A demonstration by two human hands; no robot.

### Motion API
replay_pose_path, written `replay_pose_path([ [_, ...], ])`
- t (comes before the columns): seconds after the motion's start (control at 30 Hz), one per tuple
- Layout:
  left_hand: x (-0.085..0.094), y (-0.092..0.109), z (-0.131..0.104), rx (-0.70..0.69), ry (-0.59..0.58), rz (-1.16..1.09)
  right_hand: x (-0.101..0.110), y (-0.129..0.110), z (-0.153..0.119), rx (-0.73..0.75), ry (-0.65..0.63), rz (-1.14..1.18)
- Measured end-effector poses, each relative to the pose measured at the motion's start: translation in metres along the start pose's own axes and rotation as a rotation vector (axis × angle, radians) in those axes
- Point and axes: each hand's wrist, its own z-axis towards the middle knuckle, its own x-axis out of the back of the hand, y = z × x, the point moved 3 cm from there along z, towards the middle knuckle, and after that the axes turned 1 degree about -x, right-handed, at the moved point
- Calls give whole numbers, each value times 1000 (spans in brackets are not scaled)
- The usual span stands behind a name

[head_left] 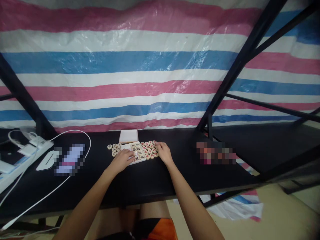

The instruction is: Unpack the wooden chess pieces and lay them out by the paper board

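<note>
My left hand (121,160) lies over the left part of a white open box (143,158). Its fingers are apart and reach in among round Chinese chess pieces with black characters (134,149); part of the box is hidden under the hand. Right of the box, pieces with red characters (149,146) lie in close rows. At the right edge of these rows rests my right hand (164,153), fingers apart, fingertips touching or very near the outer pieces. More black-marked pieces (114,149) lie loose left of the box.
Behind the box sits a white lid or second tray (128,136) on the black table (185,176). At left are a blurred phone-like object (71,160), a white oval device (47,160), a white cable (46,195) and a power strip (37,148). A blurred item (216,153) lies right.
</note>
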Motion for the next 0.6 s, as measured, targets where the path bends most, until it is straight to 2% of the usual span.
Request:
replay_pose_path([
  [0.3, 1, 1, 3, 72, 38, 104, -1, -7, 0, 36, 7, -54],
  [0.6, -4, -6, 5, 53, 102, 137, 0, 0, 1, 42, -3, -61],
])
